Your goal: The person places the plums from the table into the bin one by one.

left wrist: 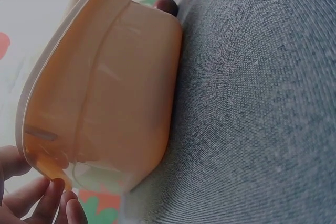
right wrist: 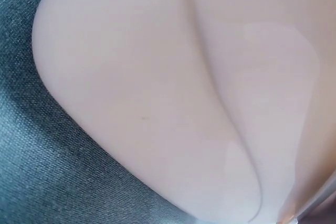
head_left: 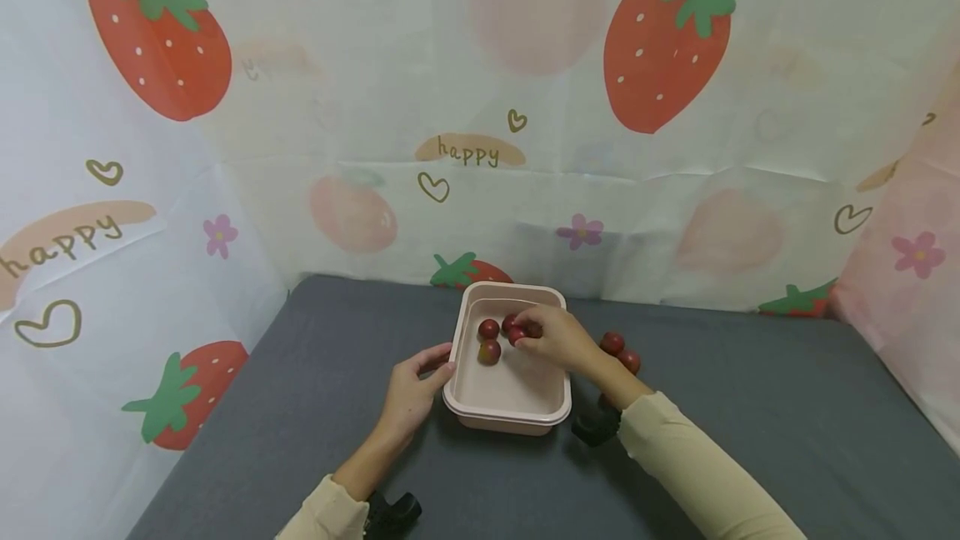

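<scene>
Right hand (head_left: 553, 338) is pinching a fruit (head_left: 517, 335), apparently placing it towards twelve o'clock in the box (head_left: 510, 417), needing release next; relaxed left hand (head_left: 411, 390) is touching nine o'clock.

Fruits (head_left: 490, 352) in tub (head_left: 498, 397), other fruits (head_left: 612, 343) to its right

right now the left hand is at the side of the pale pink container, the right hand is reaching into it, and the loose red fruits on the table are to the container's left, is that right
Not quite: the head view shows the loose red fruits on the table to the right of the pale pink container, not its left. The rest stands.
</scene>
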